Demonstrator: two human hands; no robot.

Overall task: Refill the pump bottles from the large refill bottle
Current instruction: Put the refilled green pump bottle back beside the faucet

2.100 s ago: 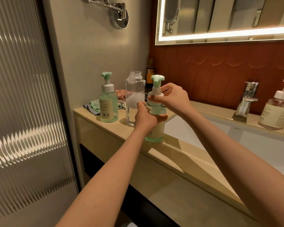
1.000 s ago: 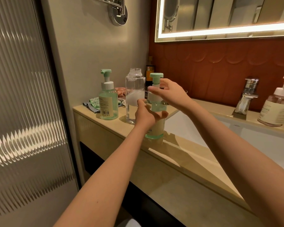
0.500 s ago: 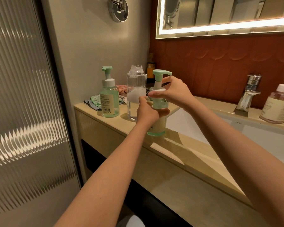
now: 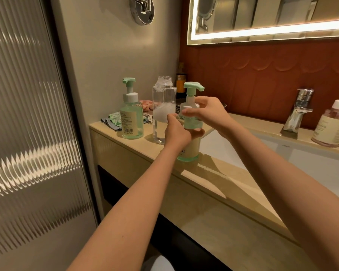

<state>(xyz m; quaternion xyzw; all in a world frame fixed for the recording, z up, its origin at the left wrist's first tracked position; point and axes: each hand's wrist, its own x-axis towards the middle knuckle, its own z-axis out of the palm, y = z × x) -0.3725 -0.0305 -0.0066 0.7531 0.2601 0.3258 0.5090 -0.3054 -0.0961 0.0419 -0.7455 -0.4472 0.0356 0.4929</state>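
Hands both clamped on pump bottle [image 4: 190,148]: left hand [image 4: 177,132] wrapped round mid-body, right hand [image 4: 208,112] pinching white collar under mint pump head [image 4: 193,87]. Upright on table [image 4: 213,173], near front edge, beside white sink [image 4: 321,165]. Just behind-left: clear refill bottle [image 4: 163,110], uncapped, upright, foam inside. Further left, apart: second pump bottle [image 4: 131,119], green, pump fitted. Behind those: crumpled cloths [image 4: 114,118]. Back corner: amber bottle [image 4: 180,81]. Far right, well apart: chrome faucet [image 4: 298,110], pink pump bottle [image 4: 333,126]. Above: lit mirror [image 4: 272,14].
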